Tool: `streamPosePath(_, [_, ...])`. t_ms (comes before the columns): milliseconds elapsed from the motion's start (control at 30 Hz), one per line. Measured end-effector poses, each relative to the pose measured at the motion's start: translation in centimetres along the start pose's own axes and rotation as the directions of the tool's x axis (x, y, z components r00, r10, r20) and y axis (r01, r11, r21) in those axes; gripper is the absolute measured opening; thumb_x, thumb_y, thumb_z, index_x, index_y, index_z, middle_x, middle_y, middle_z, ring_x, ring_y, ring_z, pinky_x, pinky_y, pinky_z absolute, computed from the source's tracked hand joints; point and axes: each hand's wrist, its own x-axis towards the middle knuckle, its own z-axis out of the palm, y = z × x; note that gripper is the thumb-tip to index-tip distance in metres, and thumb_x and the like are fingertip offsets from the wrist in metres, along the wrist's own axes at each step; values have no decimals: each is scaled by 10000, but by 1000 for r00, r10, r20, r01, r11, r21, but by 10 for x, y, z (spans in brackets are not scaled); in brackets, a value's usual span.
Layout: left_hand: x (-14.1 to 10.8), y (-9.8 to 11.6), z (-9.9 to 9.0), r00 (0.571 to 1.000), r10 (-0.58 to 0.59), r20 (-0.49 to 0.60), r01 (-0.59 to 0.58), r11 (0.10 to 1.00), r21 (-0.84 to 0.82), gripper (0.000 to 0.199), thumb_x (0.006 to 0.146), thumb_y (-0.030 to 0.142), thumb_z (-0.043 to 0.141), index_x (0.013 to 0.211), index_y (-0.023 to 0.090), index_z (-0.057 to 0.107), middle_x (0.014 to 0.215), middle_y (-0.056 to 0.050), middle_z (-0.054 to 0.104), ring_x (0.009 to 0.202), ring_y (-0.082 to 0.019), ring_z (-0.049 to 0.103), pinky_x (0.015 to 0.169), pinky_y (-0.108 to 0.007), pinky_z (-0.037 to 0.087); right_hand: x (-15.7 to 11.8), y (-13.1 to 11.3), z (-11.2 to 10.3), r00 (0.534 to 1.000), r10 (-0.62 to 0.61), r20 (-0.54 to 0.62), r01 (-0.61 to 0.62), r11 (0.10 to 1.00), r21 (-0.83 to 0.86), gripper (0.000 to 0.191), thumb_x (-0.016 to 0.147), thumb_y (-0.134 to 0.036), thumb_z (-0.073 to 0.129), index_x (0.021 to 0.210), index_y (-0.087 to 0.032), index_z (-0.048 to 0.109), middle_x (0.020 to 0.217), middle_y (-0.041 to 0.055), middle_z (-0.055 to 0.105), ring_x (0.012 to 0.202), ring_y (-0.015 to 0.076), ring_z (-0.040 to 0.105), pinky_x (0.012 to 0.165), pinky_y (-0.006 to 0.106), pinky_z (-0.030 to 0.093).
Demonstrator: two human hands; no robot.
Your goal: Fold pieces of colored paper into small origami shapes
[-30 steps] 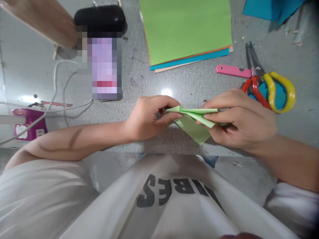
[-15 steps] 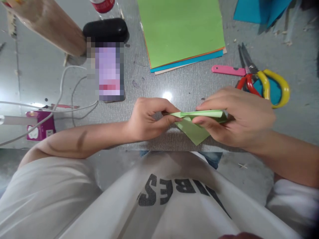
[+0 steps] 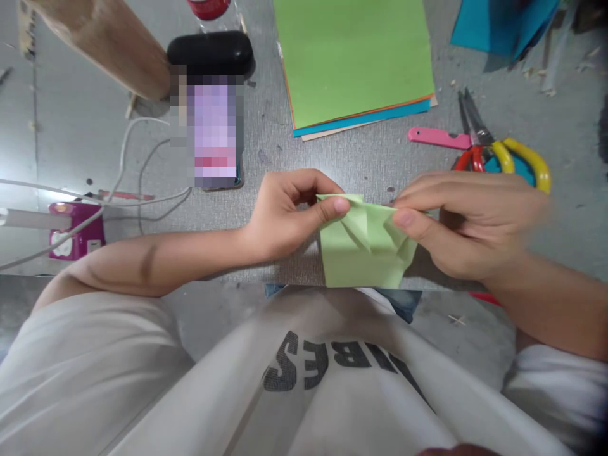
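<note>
A folded light green paper (image 3: 363,259) hangs between both hands over the table's near edge, its creased face turned to the camera. My left hand (image 3: 294,218) pinches its upper left corner, thumb in front. The upper right edge is gripped between the thumb and fingers of my right hand (image 3: 468,221). Behind the hands lies a stack of coloured sheets with a green sheet (image 3: 356,60) on top. Scissors with red and yellow handles (image 3: 501,155) lie just beyond my right hand, beside a pink-handled tool (image 3: 439,137).
At the left are a phone (image 3: 215,133), a black case (image 3: 211,54), a brown cylinder (image 3: 109,47), white cables and a purple power block (image 3: 78,234). A red-capped bottle (image 3: 209,7) stands at the back. Blue folded paper (image 3: 503,25) is at the back right.
The green paper has opened out from a narrow folded strip with a pointed flap into a wider creased shape. Both hands have turned slightly, and my right hand has moved a little right.
</note>
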Motion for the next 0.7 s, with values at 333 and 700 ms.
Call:
streamPosePath(333, [5, -1, -1, 965, -161, 206, 178, 982, -66, 691, 923, 875, 1058, 935, 203, 895, 860, -66, 872, 712, -186, 765, 586, -309, 579, 9, 12, -14, 886, 291, 361, -366, 917, 158, 78, 1077, -279, 956, 1146, -304, 932, 892, -5, 884, 710, 197, 786, 596, 331, 615])
streamPosePath(700, [8, -10, -4, 876, -261, 405, 354, 919, -175, 698, 892, 826, 1113, 1162, 237, 856, 844, -31, 842, 694, -210, 805, 574, -321, 602, -1, 16, 2, 964, 63, 257, -94, 990, 108, 120, 1065, -303, 930, 1171, -358, 939, 965, 2, 885, 754, 203, 763, 653, 368, 571])
